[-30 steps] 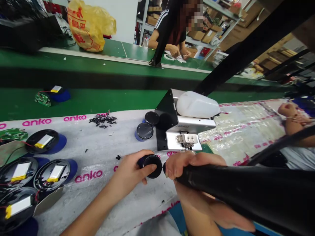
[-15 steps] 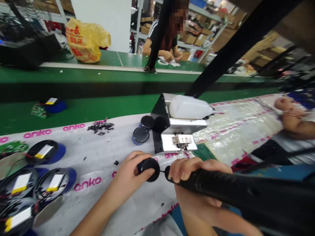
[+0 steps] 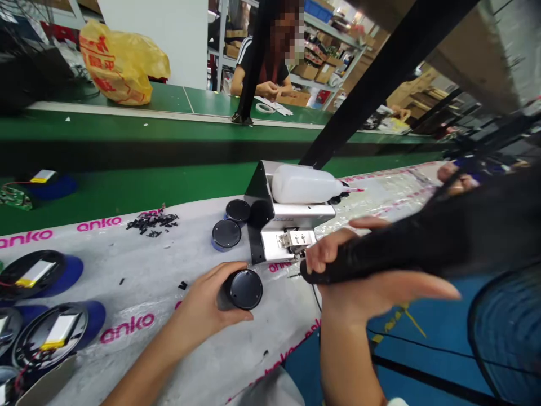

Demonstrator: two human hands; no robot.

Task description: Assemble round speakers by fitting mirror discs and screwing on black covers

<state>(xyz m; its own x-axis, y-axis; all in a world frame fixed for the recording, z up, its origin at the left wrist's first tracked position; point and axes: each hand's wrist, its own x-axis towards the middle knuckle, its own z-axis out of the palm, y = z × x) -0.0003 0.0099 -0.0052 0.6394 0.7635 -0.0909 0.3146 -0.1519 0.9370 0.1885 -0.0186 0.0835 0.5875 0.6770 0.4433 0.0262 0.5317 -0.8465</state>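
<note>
standing beyond the held cylinder [image 3: 247, 289]: a machine [image 3: 291, 213], two more cylinders [image 3: 226, 234].

1 head-worn camera looks forward and down from close above the left hand [image 3: 209, 304] and right hand [image 3: 359, 299] toward the shelves [image 3: 333, 35].

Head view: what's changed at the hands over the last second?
The right hand moved the black tool rightward, its tip clear of the round case. The left hand slid its thumb off the top but still holds it; the bottle stays on the machine.
</note>
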